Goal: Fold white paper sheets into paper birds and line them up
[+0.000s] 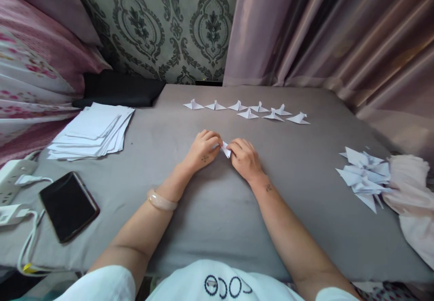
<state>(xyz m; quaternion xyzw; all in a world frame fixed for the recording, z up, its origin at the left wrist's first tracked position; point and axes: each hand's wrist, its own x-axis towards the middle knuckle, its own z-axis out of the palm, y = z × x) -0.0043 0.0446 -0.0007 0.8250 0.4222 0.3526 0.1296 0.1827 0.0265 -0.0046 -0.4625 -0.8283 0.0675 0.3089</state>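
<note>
Between my two hands is a small folded piece of white paper [226,150], held a little above or against the grey cloth. My left hand [204,148] pinches its left side, fingers curled over it. From the other side my right hand [244,156] grips it the same way, thumb and fingers together. Much of the fold is hidden by my fingertips. Beyond my hands stand several small folded paper birds [248,114] in two uneven rows.
At left lie a stack of white paper sheets [91,131], a black phone [69,206] and a white power strip [15,174] with cables. A black folded item [118,88] lies behind the stack. Larger folded paper pieces [366,174] are heaped at right beside pale cloth [410,188].
</note>
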